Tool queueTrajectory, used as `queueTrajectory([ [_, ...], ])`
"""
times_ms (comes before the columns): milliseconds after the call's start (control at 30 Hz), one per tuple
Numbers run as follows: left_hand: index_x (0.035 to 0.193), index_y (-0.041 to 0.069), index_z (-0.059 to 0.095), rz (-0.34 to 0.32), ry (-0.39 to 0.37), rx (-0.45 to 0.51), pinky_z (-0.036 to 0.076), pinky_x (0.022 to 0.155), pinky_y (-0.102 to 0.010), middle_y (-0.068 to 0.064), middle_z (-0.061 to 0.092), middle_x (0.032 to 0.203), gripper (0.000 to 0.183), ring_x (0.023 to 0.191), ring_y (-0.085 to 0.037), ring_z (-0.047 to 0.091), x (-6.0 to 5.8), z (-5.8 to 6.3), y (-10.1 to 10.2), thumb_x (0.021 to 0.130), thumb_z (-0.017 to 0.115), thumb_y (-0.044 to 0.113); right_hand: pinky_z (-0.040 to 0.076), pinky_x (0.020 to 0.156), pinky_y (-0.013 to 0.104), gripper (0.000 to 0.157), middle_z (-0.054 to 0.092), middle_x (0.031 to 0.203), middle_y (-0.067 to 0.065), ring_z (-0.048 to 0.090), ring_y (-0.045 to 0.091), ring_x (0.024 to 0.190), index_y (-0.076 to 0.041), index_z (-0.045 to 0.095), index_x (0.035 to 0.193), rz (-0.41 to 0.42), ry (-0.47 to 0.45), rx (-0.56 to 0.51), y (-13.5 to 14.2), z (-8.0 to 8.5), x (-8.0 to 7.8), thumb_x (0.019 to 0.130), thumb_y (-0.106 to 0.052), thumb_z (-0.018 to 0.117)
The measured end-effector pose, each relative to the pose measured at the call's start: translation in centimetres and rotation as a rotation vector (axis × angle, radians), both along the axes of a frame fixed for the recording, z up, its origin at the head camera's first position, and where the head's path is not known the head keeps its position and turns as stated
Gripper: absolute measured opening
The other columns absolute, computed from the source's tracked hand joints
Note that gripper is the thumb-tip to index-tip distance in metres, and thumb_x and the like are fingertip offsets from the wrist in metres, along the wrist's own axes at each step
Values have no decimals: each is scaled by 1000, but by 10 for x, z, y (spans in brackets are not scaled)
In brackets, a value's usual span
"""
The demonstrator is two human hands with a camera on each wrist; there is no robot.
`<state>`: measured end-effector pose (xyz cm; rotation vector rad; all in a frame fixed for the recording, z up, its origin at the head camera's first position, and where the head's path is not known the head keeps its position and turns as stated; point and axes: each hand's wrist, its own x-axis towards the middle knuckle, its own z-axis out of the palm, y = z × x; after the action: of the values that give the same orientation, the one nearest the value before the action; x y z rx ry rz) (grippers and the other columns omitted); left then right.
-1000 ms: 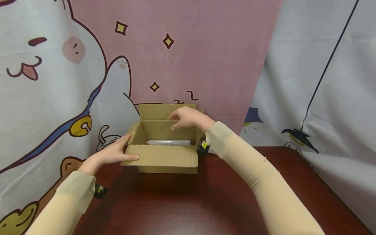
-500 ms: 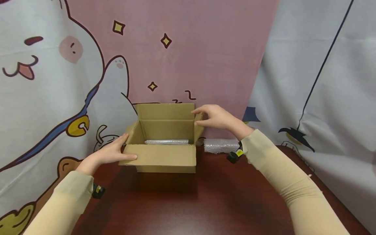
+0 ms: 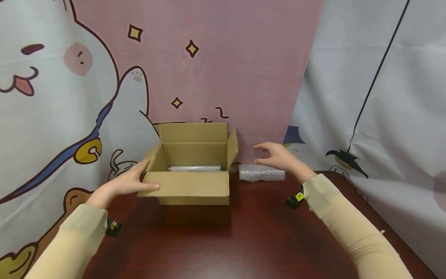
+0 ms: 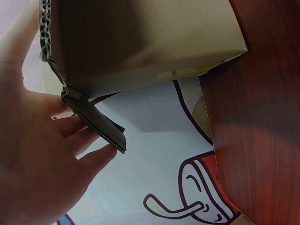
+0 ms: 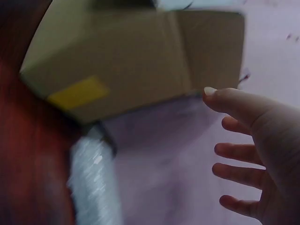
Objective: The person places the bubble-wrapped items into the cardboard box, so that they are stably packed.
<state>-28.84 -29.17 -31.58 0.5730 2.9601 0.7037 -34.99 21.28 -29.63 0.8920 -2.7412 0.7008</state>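
An open cardboard box [image 3: 188, 186] stands on the table with its flaps spread. My left hand [image 3: 123, 183] grips its front left corner, the thumb on top of the front flap. The left wrist view shows several fingers around the left flap [image 4: 96, 119]. Inside the box lies a flat, shiny, clear-wrapped item [image 3: 195, 168], seen only in part. My right hand [image 3: 278, 158] hovers right of the box with nothing in it, fingers apart. Below and behind that hand, a bubble-wrapped bundle [image 3: 259, 173] lies on the table; its contents cannot be made out.
The dark red-brown table [image 3: 258, 236] extends in front of the box and to its right. A printed cloth [image 3: 251, 69] hangs close behind the box and along both sides. Yellow tape [image 5: 79, 92] marks the box's right side in the blurred right wrist view.
My right hand has moved right, from above the box's interior past its right flap, to over the bubble-wrapped bundle, which came into full view. My left hand keeps its hold on the box.
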Motion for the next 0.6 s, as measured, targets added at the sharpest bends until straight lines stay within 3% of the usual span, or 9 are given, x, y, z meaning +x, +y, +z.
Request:
queueTrajectory([
  [200, 153, -7, 5, -6, -3, 4, 15, 106, -67, -34, 5, 155, 113, 141, -52, 7, 0, 0, 0, 83, 71, 51, 41, 99, 53, 69, 54, 137, 15, 49, 36, 125, -6, 55, 138, -52, -54, 68, 18, -41, -24, 83, -42, 76],
  [300, 153, -7, 4, -7, -5, 4, 15, 107, -67, -33, 5, 155, 113, 141, -51, 7, 0, 1, 1, 83, 71, 52, 41, 98, 55, 72, 54, 136, 17, 49, 39, 124, -4, 54, 138, -71, -75, 72, 24, -57, -35, 81, -40, 78],
  [600, 152, -8, 5, -1, 3, 15, 15, 107, -67, -34, 5, 155, 112, 141, -51, 7, -1, 1, 0, 83, 72, 50, 37, 100, 57, 77, 53, 138, 18, 47, 39, 126, -2, 51, 140, -154, -114, 69, 28, -90, -59, 77, -32, 82],
])
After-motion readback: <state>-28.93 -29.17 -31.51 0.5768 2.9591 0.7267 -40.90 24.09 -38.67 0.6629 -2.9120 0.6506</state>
